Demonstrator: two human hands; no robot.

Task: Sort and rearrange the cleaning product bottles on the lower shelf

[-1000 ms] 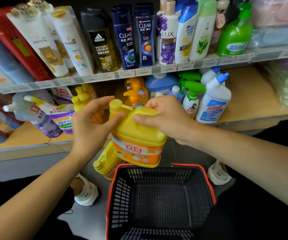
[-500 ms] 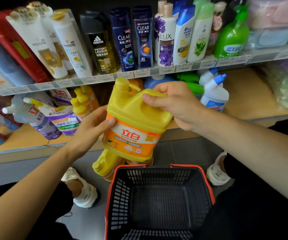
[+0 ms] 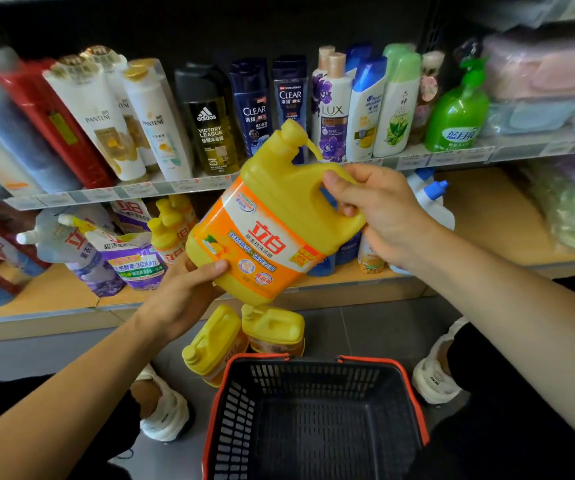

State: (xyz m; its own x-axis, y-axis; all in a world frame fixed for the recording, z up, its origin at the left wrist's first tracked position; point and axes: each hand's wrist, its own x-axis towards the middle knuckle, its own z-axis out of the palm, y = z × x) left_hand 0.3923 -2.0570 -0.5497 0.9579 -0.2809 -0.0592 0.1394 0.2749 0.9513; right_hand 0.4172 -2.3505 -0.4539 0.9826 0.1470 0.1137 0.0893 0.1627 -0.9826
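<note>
Yellow plastic with an orange label, the detergent jug (image 3: 272,220) is in mid-air in front of the shelving, resting on neither shelf. It is tilted, with its capped spout uppermost and leaning to the right.

The right hand (image 3: 383,209) grips the jug by its moulded handle: the fingers are curled through the handle opening and the thumb lies along the top of it. The left hand (image 3: 182,292) supports the jug's lower corner. Its thumb presses on the front near the bottom edge of the label, and its fingers pass underneath out of sight, so it is closed round the base.

Below the jug, two more yellow jugs (image 3: 274,329) stand side by side on the grey floor, just behind a black shopping basket (image 3: 313,362) with an orange-red rim.

On the wooden lower shelf (image 3: 486,209), purple refill pouches (image 3: 133,258) lean at the left. Small yellow bottles (image 3: 168,230) stand just beside them, and a white bottle with a blue cap (image 3: 435,202) shows behind the right wrist. Other bottles there are mostly hidden by the jug.

The upper shelf carries a row of shampoo and body-wash bottles, with a green pump bottle (image 3: 455,112) near its right end. White shoes (image 3: 164,410) show at either side of the basket.
</note>
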